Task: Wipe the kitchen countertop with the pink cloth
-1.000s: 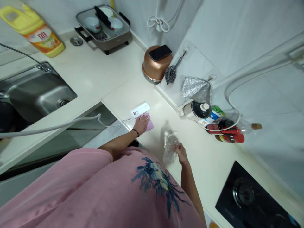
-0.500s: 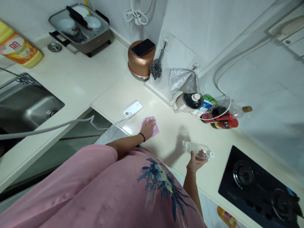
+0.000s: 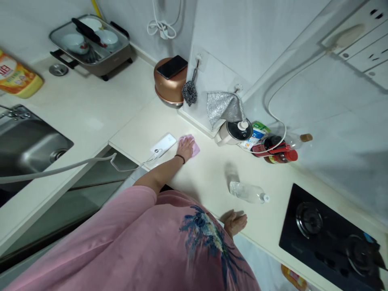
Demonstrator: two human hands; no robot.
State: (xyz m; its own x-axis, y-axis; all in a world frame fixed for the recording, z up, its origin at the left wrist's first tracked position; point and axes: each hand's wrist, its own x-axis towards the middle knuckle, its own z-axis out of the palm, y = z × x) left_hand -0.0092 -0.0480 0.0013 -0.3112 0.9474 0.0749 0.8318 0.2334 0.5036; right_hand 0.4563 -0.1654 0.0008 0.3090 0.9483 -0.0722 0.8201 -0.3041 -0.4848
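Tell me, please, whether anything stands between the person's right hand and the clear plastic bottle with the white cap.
Nothing visible does: between the right hand, near the front edge, and the clear plastic bottle, only the cream countertop shows. The left hand is off to the side, on the pink cloth.

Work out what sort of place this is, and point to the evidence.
It is a kitchen, probably a home one. A metal sink is at the left, a black stove with burners is at the right, and bowls sit in a pan.
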